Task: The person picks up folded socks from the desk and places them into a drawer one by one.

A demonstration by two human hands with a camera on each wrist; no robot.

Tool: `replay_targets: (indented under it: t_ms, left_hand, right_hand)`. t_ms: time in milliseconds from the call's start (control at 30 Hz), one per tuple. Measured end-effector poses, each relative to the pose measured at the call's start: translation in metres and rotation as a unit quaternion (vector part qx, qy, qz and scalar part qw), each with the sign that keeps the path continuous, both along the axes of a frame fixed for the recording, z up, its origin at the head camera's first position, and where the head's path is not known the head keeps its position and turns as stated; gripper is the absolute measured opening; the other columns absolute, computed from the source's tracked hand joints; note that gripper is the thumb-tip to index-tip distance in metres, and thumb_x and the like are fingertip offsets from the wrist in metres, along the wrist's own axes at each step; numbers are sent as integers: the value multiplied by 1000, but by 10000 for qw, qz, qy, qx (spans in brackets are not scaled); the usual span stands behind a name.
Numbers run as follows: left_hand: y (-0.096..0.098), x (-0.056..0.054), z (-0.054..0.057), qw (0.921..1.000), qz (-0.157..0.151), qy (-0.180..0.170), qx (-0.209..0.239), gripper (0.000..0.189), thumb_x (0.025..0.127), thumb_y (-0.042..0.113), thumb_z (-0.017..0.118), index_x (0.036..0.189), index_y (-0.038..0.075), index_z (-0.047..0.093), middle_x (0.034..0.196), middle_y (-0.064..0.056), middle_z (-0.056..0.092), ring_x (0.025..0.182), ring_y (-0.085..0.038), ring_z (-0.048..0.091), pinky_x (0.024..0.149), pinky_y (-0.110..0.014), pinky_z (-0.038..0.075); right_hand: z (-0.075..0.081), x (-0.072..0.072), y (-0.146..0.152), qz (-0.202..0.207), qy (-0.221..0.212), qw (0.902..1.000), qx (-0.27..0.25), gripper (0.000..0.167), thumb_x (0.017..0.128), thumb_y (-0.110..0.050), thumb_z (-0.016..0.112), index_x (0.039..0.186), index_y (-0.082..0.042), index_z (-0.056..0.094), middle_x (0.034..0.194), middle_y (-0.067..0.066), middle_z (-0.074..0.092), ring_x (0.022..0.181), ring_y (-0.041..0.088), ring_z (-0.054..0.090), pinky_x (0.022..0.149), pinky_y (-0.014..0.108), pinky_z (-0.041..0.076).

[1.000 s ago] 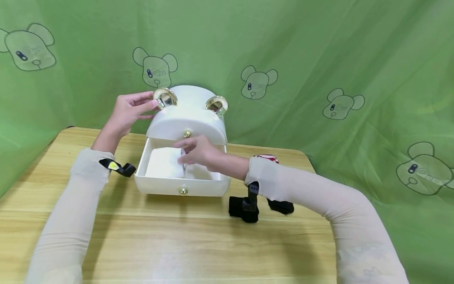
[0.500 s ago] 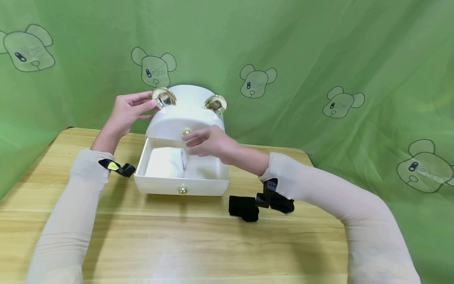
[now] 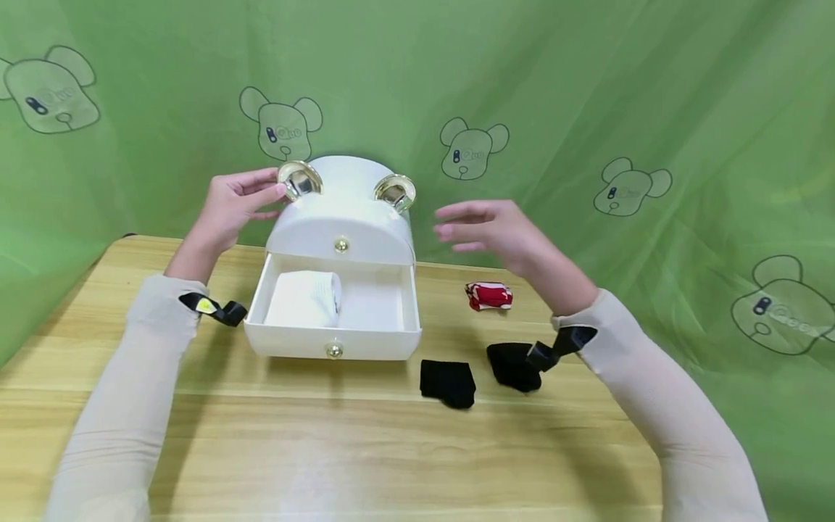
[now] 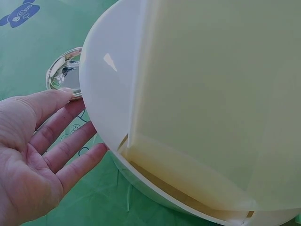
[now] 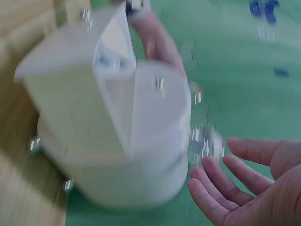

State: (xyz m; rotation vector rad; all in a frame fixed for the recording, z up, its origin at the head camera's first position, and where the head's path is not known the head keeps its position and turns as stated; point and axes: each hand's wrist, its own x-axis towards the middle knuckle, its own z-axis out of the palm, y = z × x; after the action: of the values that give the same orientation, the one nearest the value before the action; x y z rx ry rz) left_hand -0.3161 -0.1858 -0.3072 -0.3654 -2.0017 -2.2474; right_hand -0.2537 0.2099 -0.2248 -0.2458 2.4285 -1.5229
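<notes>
A white storage box (image 3: 352,185) with gold, ear-like discs stands at the back of the table, its lower drawer (image 3: 375,344) pulled out. Inside that drawer, on the left, lies a folded white sock (image 3: 301,301) with a ribbed cuff. My left hand (image 3: 236,205) pinches the left gold ear (image 4: 66,75) between thumb and index finger; the other fingers stretch toward the box's side. Off to the box's right, my right hand (image 3: 492,228) hovers above the table with relaxed fingers and nothing held. The right wrist view is blurred.
Two folded black socks (image 3: 447,383) lie on the wooden table (image 3: 313,449) right of the drawer. Behind them is a rolled red-and-white cloth item (image 3: 489,296), perhaps socks. A green curtain (image 3: 554,94) hangs right behind the table.
My right hand has let go of the white sock, lifted out of the drawer and moved right, uncovering the red-and-white roll. My left hand stays at the ear.
</notes>
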Motion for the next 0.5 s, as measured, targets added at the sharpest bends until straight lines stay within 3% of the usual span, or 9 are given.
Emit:
replay_targets:
  t_ms: [133, 300, 400, 500]
  left_hand:
    - [-1, 0, 0, 10000, 14, 3, 82, 37, 90, 8, 77, 126, 10, 69, 95, 8, 78, 87, -8, 75, 77, -25, 67]
    - [-3, 0, 0, 10000, 49, -11, 53, 39, 91, 7, 76, 129, 7, 67, 94, 8, 78, 86, -7, 75, 76, -24, 67]
    - [-3, 0, 0, 10000, 50, -33, 28, 41, 91, 7, 76, 131, 6, 65, 95, 8, 78, 86, -7, 75, 76, -24, 67]
    - [-2, 0, 0, 10000, 37, -42, 26, 43, 91, 8, 76, 132, 5, 64, 95, 8, 78, 86, -7, 74, 76, -24, 67]
  right_hand:
    - [-15, -19, 38, -414, 127, 9983, 384, 44, 96, -20, 74, 137, -12, 62, 135, 11, 66, 112, 16, 69, 99, 28, 62]
    - [-46, -43, 78, -731, 284, 9922, 966, 48, 96, -23, 73, 140, -10, 59, 138, 16, 64, 99, 7, 69, 91, 22, 63]
    - [-70, -57, 99, -829, 302, 9890, 1184, 50, 96, -25, 73, 141, -7, 58, 139, 18, 63, 97, 7, 68, 87, 20, 63]
    - [-92, -67, 116, -912, 207, 9877, 1253, 51, 97, -25, 72, 142, -5, 56, 139, 20, 62, 105, 15, 67, 88, 22, 63]
